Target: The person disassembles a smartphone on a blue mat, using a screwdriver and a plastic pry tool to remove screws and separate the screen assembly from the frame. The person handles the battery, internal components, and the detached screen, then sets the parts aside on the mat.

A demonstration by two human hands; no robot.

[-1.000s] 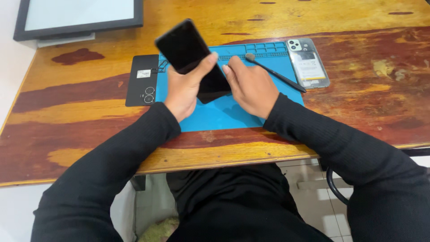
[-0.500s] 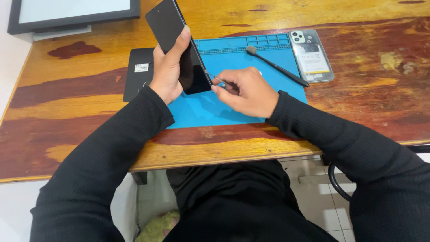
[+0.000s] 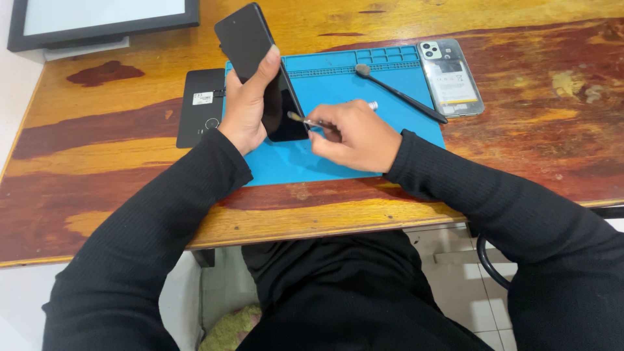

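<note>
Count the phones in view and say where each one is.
2. A black phone is propped on the blue mat in the left hand; another phone lies back-up at the mat's right edge.

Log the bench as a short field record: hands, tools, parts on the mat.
left hand: grips black phone, tilted up off the mat
right hand: holds thin metal pry tool, tip at the phone's edge
blue work mat: on wooden table
brush: lying on mat
clear-backed phone: right of mat
black flat part: left of mat
framed screen: far left corner
</note>
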